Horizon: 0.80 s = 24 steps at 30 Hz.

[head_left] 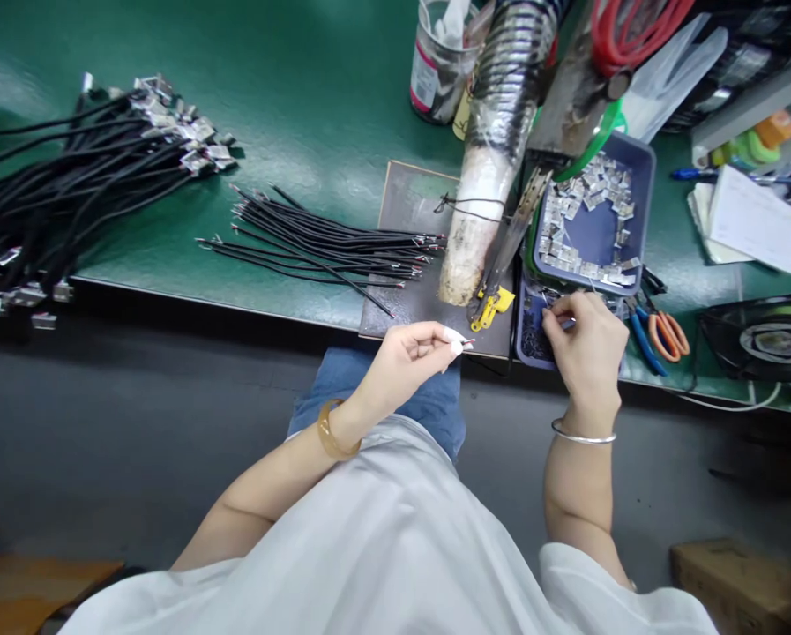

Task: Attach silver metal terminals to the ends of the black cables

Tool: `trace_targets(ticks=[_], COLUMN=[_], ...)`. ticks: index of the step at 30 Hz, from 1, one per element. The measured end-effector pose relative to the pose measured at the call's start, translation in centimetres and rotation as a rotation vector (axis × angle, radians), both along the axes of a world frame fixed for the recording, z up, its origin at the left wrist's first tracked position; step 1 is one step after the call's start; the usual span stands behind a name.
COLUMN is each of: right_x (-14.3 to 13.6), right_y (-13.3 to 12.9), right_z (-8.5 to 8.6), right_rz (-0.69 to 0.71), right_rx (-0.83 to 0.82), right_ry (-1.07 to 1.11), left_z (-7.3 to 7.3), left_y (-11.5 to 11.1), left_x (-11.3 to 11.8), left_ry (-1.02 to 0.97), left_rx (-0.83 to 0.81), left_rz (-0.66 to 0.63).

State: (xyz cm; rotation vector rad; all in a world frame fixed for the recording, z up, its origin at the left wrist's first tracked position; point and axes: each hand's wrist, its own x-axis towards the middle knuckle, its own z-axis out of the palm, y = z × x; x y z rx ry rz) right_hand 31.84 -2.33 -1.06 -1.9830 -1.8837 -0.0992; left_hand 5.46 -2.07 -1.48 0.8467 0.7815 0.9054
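My left hand (416,353) pinches a thin cable, whose stripped end (467,342) with fine coloured wires pokes out past white-covered fingertips. The rest of that cable is hidden by the hand. Over a small blue bin (533,346) of dark little parts, my right hand (586,339) has thumb and fingers closed together; whatever lies between them is too small to name. Just behind it stands a blue tray (645,190) of silvery metal connector shells (570,198). Black cut cables (329,234) with stripped ends lie to the left, partly on a grey board (408,198).
Above the board hangs a foil-wrapped duct (481,203) beside a machine with a yellow part (496,307). A bundle of cables with metal connectors (104,159) lies far left. Pliers (647,339), orange-handled cutters (669,337), a fan (779,339) and paper (752,216) are at right.
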Motion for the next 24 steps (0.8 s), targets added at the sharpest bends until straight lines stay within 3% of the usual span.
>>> trace_targets(ticks=[4, 7, 10, 15, 17, 21, 24], right_x=[-3.5, -7.0, -8.1, -6.4, -7.0, -9.7, -11.0], right_y=[-2.4, -4.2, -3.9, -2.0, -2.4, -3.9, -4.4], right_z=[1.3, 2.2, 1.7, -0.2, -0.1, 0.7, 0.8], right_rz=[-0.057, -0.006, -0.039, -0.178, -0.116, 0.204, 0.303], right_rx=[0.199, 0.194, 0.327, 0.494, 0.488, 0.417, 0.401], right_ry=[0.430, 0.704, 0.599, 0.367, 0.454, 0.639, 0.643], left_z=[0.3, 0.3, 0.4, 0.3, 0.3, 0.4, 0.4], left_y=[-0.1, -0.1, -0.1, 0.0, -0.1, -0.2, -0.3], left_x=[0.1, 0.3, 0.4, 0.6, 0.7, 0.9, 0.8], left_ry=[0.059, 0.085, 0.098, 0.100, 0.103, 0.119, 0.141], left_rx=[0.033, 0.041, 0.047, 0.043, 0.045, 0.061, 0.088], left_rz=[-0.001, 0.009, 0.010, 0.009, 0.004, -0.002, -0.004])
